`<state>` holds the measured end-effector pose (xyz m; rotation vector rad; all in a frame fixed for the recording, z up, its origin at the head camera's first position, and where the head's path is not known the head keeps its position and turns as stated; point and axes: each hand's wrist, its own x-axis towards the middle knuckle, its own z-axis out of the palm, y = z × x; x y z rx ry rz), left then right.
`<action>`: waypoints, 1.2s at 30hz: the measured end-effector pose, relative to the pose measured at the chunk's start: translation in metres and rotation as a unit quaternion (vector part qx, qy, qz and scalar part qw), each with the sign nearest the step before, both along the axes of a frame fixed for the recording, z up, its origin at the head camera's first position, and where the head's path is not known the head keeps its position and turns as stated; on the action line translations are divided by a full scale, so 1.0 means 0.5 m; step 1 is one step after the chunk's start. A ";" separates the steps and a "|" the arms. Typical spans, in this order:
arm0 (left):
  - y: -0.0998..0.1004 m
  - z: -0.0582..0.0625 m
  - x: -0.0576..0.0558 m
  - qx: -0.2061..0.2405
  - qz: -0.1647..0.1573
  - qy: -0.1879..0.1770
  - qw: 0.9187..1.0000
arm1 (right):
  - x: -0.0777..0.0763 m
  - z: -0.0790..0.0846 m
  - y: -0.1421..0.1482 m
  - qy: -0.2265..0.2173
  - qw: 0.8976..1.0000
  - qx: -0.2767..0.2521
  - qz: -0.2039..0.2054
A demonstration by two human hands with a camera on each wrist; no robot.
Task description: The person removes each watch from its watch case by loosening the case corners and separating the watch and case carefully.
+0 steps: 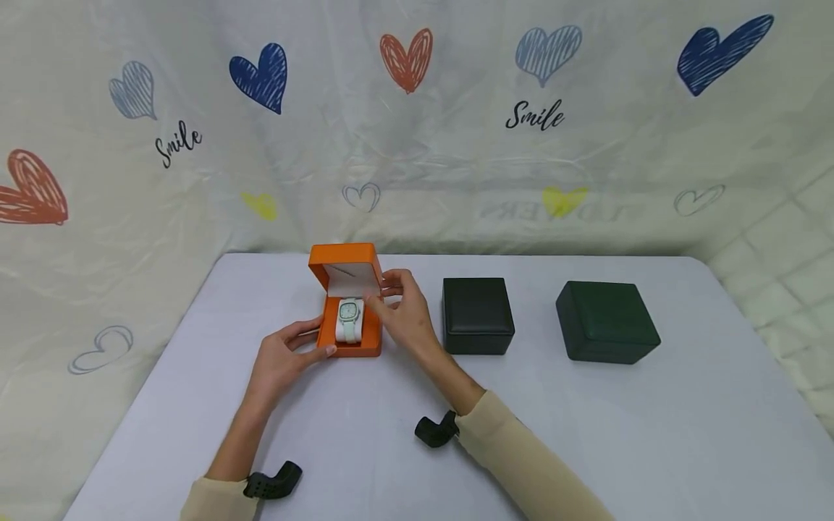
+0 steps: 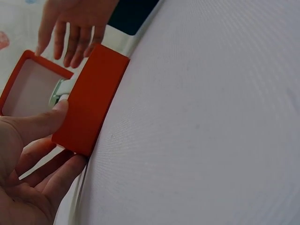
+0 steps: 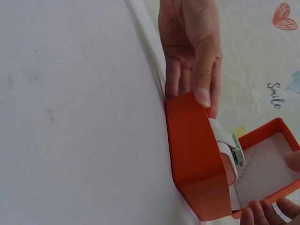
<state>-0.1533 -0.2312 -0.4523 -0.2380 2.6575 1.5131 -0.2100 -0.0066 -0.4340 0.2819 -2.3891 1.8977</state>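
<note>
An orange watch box (image 1: 349, 350) stands on the table with its lid (image 1: 344, 255) raised. Inside, a pale green watch (image 1: 349, 311) is wrapped round a white cushion (image 1: 340, 334). My left hand (image 1: 280, 362) grips the box's front left corner, thumb on the front face and fingers along the left side; the left wrist view shows the thumb (image 2: 44, 123) on the orange wall. At the lid's right side is my right hand (image 1: 407, 315), its fingers fairly straight outside the lid and the thumb near its opening. Whether the right fingertips press the lid is hard to tell.
A black box (image 1: 478, 315) stands closed to the right of the orange one. Farther right is a closed dark green box (image 1: 607, 322). The white table (image 1: 365, 441) ends at the back against a curtain (image 1: 456, 145) printed with hearts.
</note>
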 end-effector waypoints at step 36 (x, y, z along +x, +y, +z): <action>-0.003 -0.006 -0.001 0.011 0.004 -0.008 1.000 | -0.014 -0.013 0.001 0.017 0.974 0.143 0.174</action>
